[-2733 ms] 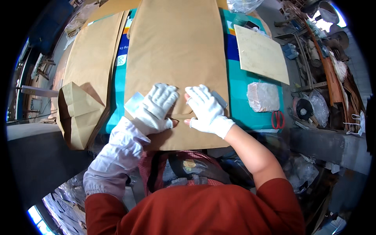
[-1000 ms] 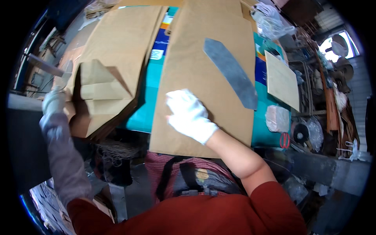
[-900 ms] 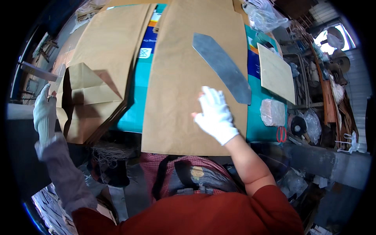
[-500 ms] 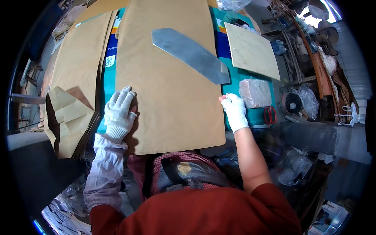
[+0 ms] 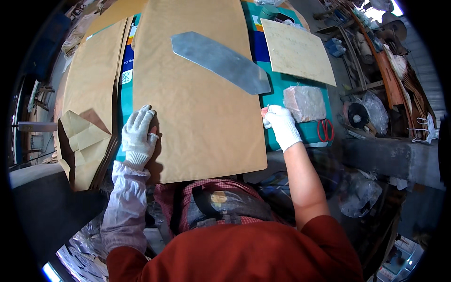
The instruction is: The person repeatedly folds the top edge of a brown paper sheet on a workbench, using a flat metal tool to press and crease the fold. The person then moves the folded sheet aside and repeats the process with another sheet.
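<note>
- A stack of brown paper sheets [image 5: 91, 89] lies along the left edge of the teal work surface [image 5: 293, 91], with a folded paper piece [image 5: 82, 141] at its near corner
- The left hand [image 5: 138, 136], in a white glove, lies flat with fingers spread on the left edge of the large brown sheet [image 5: 197, 108]; it grips nothing
- That sheet lies flat across the middle of the surface, its near edge overhanging toward the person; a long grey metal blade [image 5: 221, 61] rests across its far right part, so laying out looks done and any folding not yet begun
- The right hand [image 5: 282, 124], gloved, is curled at the sheet's right edge; probably pinching it, though the grip is hard to see
- A wrapped block [image 5: 305, 102], a tan board [image 5: 296, 49] and red scissors [image 5: 324, 130] crowd the right edge
</note>
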Demonstrator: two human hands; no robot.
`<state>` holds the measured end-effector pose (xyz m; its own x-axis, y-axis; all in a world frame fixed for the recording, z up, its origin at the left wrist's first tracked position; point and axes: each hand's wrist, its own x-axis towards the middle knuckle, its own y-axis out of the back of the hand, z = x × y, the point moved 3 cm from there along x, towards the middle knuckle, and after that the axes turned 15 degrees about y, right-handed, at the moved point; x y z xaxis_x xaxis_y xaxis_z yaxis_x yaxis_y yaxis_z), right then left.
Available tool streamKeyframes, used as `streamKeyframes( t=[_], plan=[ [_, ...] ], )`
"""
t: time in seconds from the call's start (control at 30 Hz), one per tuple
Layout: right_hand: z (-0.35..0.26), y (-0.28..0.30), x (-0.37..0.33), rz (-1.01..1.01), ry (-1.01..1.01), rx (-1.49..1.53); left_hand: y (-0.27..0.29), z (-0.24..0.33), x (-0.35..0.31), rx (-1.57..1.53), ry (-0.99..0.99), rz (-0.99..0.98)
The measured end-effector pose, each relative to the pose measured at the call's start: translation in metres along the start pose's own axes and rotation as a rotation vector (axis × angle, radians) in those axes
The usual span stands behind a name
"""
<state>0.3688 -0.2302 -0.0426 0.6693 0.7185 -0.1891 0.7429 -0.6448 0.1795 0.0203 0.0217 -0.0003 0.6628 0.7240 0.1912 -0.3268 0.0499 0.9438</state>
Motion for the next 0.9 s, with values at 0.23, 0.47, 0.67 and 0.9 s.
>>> streamKeyframes(
  t=[0.23, 0.47, 0.67, 0.9],
  plan=[
    [0.007, 0.006, 0.005, -0.061, 0.011, 0.076, -0.001, -0.002, 0.001, -0.012, -0.025, 0.023],
    [0.002, 0.004, 0.005, -0.059, 0.003, 0.06, 0.0, -0.001, 0.0, 0.011, -0.015, 0.023],
    [-0.004, 0.003, 0.002, -0.052, -0.008, 0.146, 0.0, 0.001, 0.0, 0.004, -0.013, 0.026],
    [-0.001, 0.003, 0.006, -0.11, -0.008, 0.092, 0.001, 0.001, -0.001, 0.0, -0.011, 0.035]
  ],
)
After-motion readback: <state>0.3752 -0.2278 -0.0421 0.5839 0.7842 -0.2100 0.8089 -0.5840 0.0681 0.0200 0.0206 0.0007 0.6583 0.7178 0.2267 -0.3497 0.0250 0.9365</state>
